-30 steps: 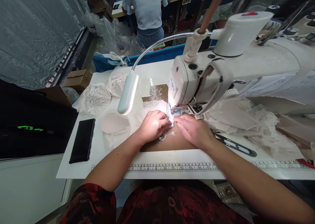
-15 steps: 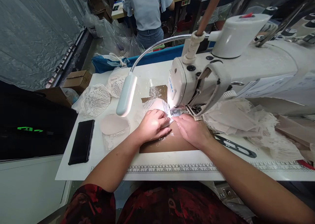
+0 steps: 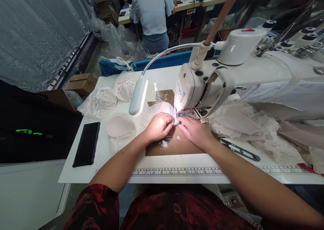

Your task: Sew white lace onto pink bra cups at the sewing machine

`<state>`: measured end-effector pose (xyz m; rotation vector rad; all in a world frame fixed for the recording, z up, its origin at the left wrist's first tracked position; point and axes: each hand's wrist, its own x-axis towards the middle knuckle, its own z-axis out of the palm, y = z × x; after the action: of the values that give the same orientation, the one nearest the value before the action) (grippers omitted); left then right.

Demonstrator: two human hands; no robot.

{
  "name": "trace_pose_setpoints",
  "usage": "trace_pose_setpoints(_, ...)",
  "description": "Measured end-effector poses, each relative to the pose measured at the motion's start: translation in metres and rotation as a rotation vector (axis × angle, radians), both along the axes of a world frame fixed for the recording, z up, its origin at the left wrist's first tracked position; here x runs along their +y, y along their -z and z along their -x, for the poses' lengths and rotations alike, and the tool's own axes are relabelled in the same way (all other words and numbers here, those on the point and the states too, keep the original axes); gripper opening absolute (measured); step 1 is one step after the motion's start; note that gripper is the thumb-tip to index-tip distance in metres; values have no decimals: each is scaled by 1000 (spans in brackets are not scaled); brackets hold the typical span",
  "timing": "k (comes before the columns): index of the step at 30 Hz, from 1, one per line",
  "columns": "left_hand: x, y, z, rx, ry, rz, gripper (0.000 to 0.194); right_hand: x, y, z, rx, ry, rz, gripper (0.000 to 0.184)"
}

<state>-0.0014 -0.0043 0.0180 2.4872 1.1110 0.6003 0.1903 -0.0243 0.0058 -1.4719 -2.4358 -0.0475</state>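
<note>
Under the needle of a white sewing machine [image 3: 188,85] lies a pale pink and white lace piece [image 3: 165,108], brightly lit. My left hand [image 3: 160,126] is closed, its thumb and fingers pinching the near edge of the lace piece just left of the needle. On the right, my right hand [image 3: 196,131] lies close to the presser foot, its fingertips on the same edge. Both hands rest over a brown sheet [image 3: 177,145] with shiny clear tape on it. The fingers hide part of the lace edge.
A lamp [image 3: 138,95] on a bendable neck hangs left of the machine. Lace cups [image 3: 101,103], a pink oval pad [image 3: 120,127] and a phone [image 3: 86,144] lie leftward. Fabric pieces [image 3: 240,120] and a dark slotted tool [image 3: 240,149] lie right. A person [image 3: 152,14] sits beyond.
My left fingers have curled in and now pinch the lace edge, which is lifted a little. My right hand stays almost in place. The whole view has shifted slightly.
</note>
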Motion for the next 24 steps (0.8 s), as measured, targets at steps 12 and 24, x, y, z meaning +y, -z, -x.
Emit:
trace_pose_setpoints(12, 1, -3, 12, 198, 103, -156, 26, 2, -4, -4, 92, -101, 101, 34)
trace_pose_setpoints(24, -11, -2, 8, 292, 119, -301, 32, -10, -4, -8, -112, -119, 110, 38)
